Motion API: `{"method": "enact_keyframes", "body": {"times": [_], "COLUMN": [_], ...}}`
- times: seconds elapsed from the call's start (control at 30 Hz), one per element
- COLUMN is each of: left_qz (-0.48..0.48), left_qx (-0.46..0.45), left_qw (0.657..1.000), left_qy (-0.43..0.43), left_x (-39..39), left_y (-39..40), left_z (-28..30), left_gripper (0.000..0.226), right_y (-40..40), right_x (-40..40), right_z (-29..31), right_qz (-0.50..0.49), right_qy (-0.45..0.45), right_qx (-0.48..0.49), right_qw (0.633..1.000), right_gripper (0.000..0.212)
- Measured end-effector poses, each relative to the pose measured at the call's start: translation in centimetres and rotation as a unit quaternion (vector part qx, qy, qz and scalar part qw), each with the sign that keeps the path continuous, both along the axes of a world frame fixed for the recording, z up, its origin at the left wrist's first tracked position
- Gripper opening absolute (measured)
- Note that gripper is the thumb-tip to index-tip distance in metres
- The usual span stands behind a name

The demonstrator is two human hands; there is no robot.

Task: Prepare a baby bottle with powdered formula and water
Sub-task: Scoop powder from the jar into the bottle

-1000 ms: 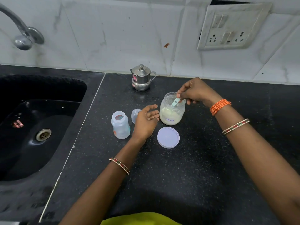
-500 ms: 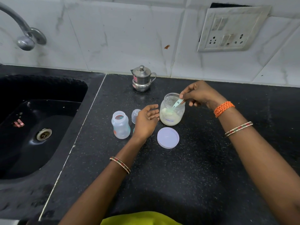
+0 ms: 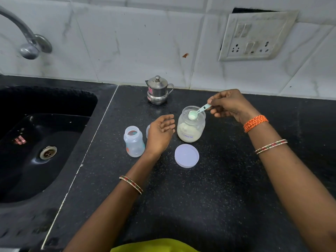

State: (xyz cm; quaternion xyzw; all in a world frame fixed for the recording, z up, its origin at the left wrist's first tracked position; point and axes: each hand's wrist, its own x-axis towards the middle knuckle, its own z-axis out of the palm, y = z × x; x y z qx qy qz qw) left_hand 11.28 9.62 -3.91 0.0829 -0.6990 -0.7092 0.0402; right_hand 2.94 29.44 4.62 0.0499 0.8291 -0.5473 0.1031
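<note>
A clear jar labelled formula, half full of pale powder, stands open on the black counter. My right hand pinches the handle of a small teal scoop, whose bowl holds powder just above the jar's mouth. The open translucent baby bottle stands to the left of the jar. Between bottle and jar my left hand hovers with fingers apart, holding nothing. It hides most of the bottle's clear cap. The jar's white lid lies flat in front of the jar.
A small steel lidded pot stands at the back by the tiled wall. A black sink with a drain fills the left side, its tap above. A switch and socket plate hangs on the wall at right.
My right hand has lifted the scoop out of the powder, so its filled bowl is now at the jar's mouth. My left hand has stayed put.
</note>
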Motion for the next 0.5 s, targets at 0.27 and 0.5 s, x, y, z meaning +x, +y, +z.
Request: {"method": "enact_keyframes", "body": {"times": [0.27, 0.5], "left_qz": [0.047, 0.117], "left_qx": [0.044, 0.047], "left_qw": [0.996, 0.985], "left_qy": [0.065, 0.118], "left_x": [1.1, 2.6], "left_y": [-1.6, -5.5], "left_z": [2.3, 4.0], "left_gripper": [0.040, 0.036], "right_y": [-1.2, -4.0], "right_x": [0.6, 1.3], "right_z": [0.9, 0.8], "right_qz": [-0.023, -0.019], "right_qy": [0.016, 0.037], "right_qx": [-0.124, -0.152], "right_qw": [0.992, 0.987], "right_gripper": [0.001, 0.003]}}
